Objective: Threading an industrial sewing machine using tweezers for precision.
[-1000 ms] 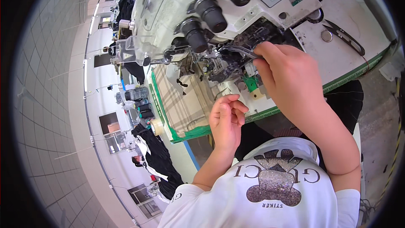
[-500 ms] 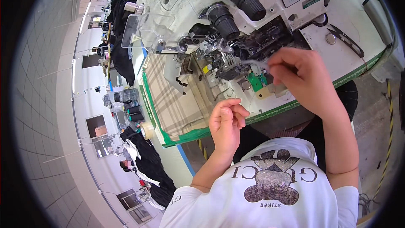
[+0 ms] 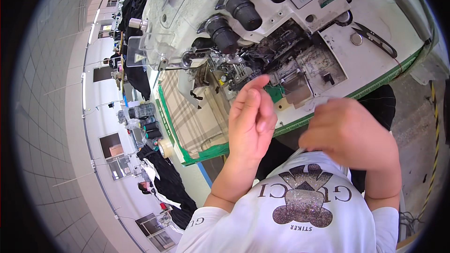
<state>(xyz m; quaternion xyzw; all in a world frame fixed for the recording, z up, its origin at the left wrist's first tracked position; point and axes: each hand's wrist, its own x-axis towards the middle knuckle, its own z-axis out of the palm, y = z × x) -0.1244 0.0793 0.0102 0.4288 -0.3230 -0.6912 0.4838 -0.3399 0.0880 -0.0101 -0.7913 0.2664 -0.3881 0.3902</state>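
Observation:
A white overlock-type sewing machine (image 3: 187,18) stands with its front opened, showing needles, loopers and dark inner parts. My left hand (image 3: 252,124) is raised just before the needle area, index finger stretched, the other fingers half curled and nothing visible in it. Lower and to the right, my right hand (image 3: 349,133) is closed and blurred by motion, close to my shirt. From its fingers pokes the end of a thin pale strip (image 3: 299,151); its kind cannot be made out. Black tension knobs (image 3: 222,34) sit on the machine's face.
Black thread snips (image 3: 375,40) and a round metal piece (image 3: 356,39) lie on the tabletop at the right. A green measuring tape (image 3: 379,86) runs along the table edge. Beige checked board (image 3: 197,126) covers the left side. Farther left are a tape roll (image 3: 165,148) and dark thread spools (image 3: 151,130).
My right hand has drawn back from the machine toward my body with the pale strip. My left hand has risen closer to the needle area. The view has shifted slightly.

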